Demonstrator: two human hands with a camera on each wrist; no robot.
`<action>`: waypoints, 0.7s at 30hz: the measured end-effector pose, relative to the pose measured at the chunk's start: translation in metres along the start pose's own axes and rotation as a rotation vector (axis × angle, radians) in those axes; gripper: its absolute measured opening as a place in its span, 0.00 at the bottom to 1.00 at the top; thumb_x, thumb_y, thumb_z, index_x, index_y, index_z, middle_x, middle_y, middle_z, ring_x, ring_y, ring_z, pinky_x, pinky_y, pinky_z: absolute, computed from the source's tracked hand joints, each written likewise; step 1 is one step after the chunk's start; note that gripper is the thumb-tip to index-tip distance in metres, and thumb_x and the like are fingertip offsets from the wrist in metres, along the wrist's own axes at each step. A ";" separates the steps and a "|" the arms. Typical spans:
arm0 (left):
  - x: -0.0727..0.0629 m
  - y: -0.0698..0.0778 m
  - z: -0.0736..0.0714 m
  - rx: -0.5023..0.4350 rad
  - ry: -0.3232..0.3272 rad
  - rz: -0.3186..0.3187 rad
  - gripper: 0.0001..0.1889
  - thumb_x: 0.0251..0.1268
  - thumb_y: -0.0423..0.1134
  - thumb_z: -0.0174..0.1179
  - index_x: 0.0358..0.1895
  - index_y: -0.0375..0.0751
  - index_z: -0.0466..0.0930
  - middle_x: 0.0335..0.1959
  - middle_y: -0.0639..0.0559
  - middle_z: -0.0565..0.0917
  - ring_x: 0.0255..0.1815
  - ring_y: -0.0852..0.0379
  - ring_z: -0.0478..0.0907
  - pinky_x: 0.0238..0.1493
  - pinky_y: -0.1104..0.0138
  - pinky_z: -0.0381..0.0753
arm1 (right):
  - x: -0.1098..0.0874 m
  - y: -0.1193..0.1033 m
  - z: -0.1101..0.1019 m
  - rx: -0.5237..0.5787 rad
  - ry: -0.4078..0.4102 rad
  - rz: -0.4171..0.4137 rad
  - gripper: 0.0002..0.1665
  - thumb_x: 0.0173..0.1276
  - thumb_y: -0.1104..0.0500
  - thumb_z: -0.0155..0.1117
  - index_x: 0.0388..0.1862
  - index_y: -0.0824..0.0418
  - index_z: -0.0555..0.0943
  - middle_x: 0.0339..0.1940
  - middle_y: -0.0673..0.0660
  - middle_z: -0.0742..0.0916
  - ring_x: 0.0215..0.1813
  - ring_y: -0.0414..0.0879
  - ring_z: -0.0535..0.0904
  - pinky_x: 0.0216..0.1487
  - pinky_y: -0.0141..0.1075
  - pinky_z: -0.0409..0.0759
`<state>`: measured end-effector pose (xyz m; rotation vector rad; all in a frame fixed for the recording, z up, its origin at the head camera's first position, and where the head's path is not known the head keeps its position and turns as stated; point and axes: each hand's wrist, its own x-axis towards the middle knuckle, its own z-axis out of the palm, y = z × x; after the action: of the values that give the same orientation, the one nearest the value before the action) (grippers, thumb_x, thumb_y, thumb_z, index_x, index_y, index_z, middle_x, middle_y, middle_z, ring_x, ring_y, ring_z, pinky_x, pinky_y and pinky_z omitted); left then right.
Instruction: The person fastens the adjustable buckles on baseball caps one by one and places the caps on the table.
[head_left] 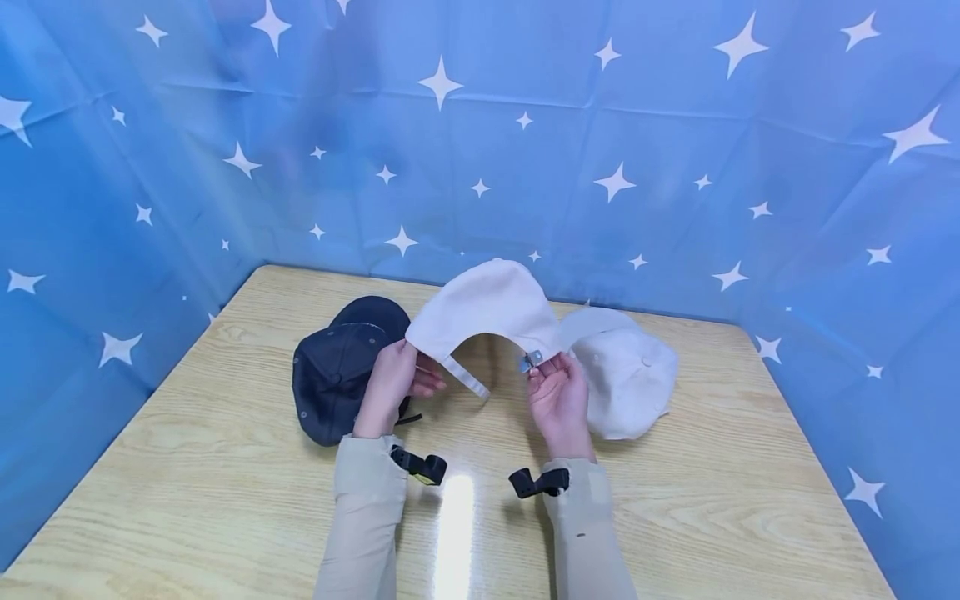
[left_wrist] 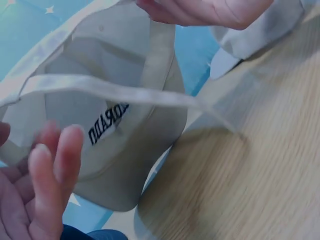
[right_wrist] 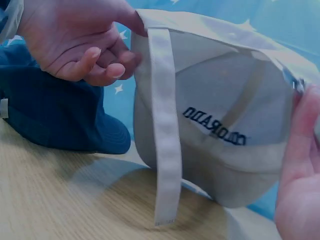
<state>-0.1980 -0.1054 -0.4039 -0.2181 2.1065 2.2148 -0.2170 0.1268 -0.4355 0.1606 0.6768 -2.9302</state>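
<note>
Both hands hold a white cap (head_left: 483, 300) up over the table, its back opening facing me. My left hand (head_left: 392, 379) pinches the left rim between thumb and fingers; the other fingers extend loosely. At the right rim, beside a metal buckle (head_left: 531, 360), my right hand (head_left: 558, 398) grips the edge. The cap's adjusting strap (head_left: 467, 379) is unfastened and hangs from the left side, its end free. Inside the cap, dark lettering (right_wrist: 215, 126) shows reversed in the right wrist view. The brim points away and down.
A navy cap (head_left: 330, 379) lies on the wooden table (head_left: 225, 483) to the left, partly behind my left hand. Another white cap (head_left: 633, 379) lies to the right, just beyond my right hand. A blue star-patterned curtain (head_left: 510, 158) stands behind the table and along its sides.
</note>
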 end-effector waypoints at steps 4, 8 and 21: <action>-0.001 0.001 0.002 -0.050 -0.067 -0.008 0.26 0.67 0.57 0.38 0.32 0.37 0.74 0.15 0.46 0.73 0.12 0.55 0.70 0.16 0.68 0.73 | 0.000 -0.002 0.000 -0.016 -0.133 -0.037 0.15 0.70 0.52 0.45 0.34 0.62 0.71 0.28 0.55 0.78 0.28 0.45 0.75 0.29 0.30 0.75; -0.003 0.003 0.003 -0.124 -0.202 0.009 0.26 0.67 0.57 0.38 0.36 0.38 0.76 0.13 0.50 0.68 0.09 0.59 0.59 0.11 0.71 0.57 | -0.002 -0.002 0.003 -0.101 -0.188 -0.060 0.05 0.67 0.61 0.52 0.34 0.63 0.71 0.29 0.55 0.80 0.29 0.43 0.76 0.31 0.28 0.76; -0.010 0.009 0.009 -0.105 -0.677 0.147 0.19 0.65 0.37 0.50 0.59 0.41 0.65 0.34 0.34 0.73 0.23 0.49 0.72 0.24 0.66 0.72 | -0.007 -0.003 0.012 -0.056 -0.199 0.031 0.06 0.68 0.67 0.48 0.33 0.66 0.73 0.31 0.58 0.80 0.27 0.40 0.77 0.28 0.21 0.75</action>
<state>-0.1900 -0.0959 -0.3932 0.6132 1.6711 2.0592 -0.2113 0.1253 -0.4223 -0.1235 0.7161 -2.8429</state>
